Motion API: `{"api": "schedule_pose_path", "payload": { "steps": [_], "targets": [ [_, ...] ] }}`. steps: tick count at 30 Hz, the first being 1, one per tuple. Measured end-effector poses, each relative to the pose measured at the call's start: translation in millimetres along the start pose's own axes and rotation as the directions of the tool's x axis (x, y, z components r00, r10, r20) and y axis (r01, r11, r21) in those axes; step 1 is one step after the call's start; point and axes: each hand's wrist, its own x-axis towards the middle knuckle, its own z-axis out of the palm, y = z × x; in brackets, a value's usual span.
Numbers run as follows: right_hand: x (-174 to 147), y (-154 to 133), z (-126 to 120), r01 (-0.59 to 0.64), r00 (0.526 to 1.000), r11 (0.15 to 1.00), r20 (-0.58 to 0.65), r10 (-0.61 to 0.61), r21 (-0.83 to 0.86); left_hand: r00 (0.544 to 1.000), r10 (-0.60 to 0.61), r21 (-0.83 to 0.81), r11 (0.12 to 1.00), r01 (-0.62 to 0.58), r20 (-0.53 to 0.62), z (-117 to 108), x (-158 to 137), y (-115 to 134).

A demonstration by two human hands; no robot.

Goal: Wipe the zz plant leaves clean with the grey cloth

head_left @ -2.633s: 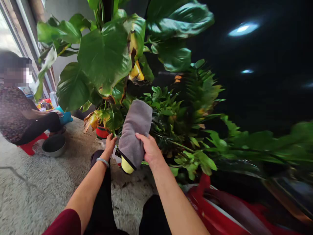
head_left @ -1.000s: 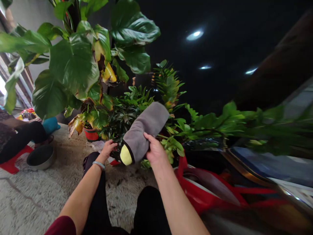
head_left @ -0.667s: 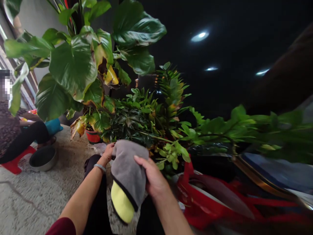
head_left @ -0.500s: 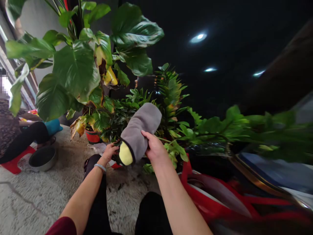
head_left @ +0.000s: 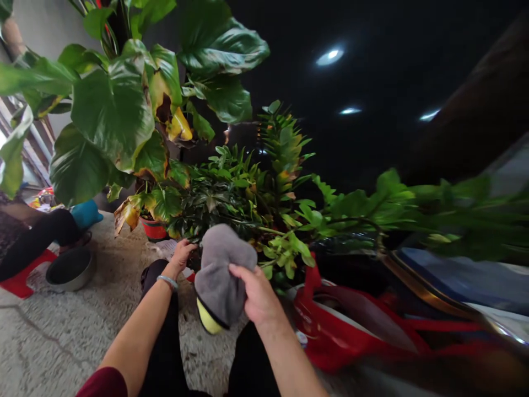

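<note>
My right hand [head_left: 260, 292] is closed on a soft grey cloth [head_left: 223, 270] with a yellow underside and a dark edging. The cloth hangs bunched in front of the plants, its yellow side showing at the lower end. To the left of it, my left hand [head_left: 182, 256], with a pale bangle on the wrist, is at the low dark-green leaves [head_left: 210, 198]. Its fingers are bent together, and whatever lies between their tips is too small to make out.
A big-leaved plant [head_left: 111, 110] in a red pot [head_left: 154, 229] rises at the left. A red bag [head_left: 330, 336] sits at my right. Farther left, a person sits on a red stool [head_left: 31, 275] beside a grey basin [head_left: 70, 270]. Behind the plants is a dark glossy surface [head_left: 372, 66].
My right hand has brought the cloth lower and slightly left, and the cloth has folded from a long roll into a shorter bunch. My left hand stays by the leaves. The view has shifted slightly.
</note>
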Motion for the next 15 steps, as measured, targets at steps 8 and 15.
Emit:
{"api": "schedule_pose_path", "payload": {
  "steps": [8, 15],
  "targets": [
    [-2.8, 15.8, -23.1, -0.184, 0.982, 0.980, -0.058, 0.180, -0.079, 1.000, 0.001, 0.031, 1.000, 0.000, -0.003, 2.6, -6.1, 4.7],
    [-66.5, 4.7, -149.5, -0.150, 0.964, 0.969, -0.247, 0.099, -0.197, 0.996, 0.005, 0.087, 0.996, 0.002, -0.089, 7.7, -4.9, 3.7]
  ]
}}
